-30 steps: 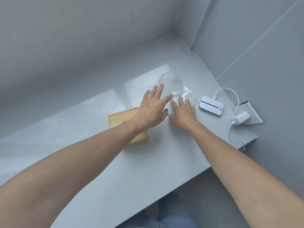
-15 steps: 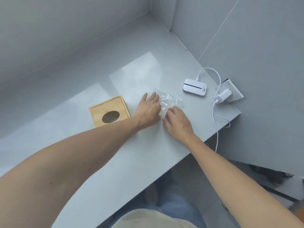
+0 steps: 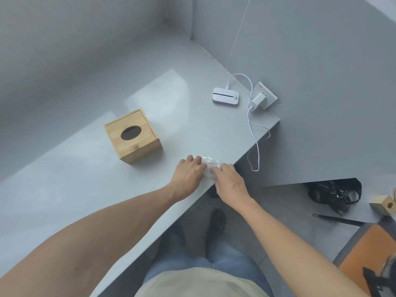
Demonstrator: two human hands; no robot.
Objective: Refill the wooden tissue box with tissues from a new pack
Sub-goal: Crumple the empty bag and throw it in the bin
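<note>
Bunching a crumpled clear plastic wrapper between them, the left hand and the right hand press together at the near edge of the grey table, fingers curled narrow around the plastic. The wooden tissue box stands upright well to the left of the hands, its oval opening dark. A white device with a cable lies farther back, near a plug.

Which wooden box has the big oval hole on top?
The wooden tissue box on the grey counter, left of both hands. The smaller wooden block on the floor at far right has only a little round hole.
</note>
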